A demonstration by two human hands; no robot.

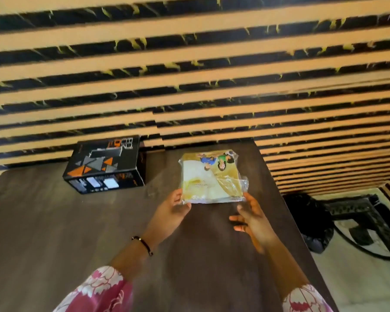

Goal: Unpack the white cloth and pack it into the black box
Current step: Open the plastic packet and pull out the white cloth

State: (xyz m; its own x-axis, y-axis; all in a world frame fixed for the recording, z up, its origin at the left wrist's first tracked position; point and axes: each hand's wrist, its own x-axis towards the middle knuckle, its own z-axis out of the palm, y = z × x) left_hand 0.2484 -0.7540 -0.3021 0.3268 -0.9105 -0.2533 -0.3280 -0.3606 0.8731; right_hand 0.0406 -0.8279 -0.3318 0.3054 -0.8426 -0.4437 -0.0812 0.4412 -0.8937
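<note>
Our left hand (pixel 171 208) pinches the wrapped white cloth (pixel 212 176) at its near corner. Our right hand (pixel 250 216) touches the other corner, fingers (pixel 236 221) spread open. The black box (pixel 104 165) sits closed on the counter (pixel 54 221).

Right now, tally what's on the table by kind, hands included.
Black box: 1
Plastic-wrapped cloth packet: 1
Hands: 2, left hand and right hand, both at the packet's near edge
Total: 4
</note>
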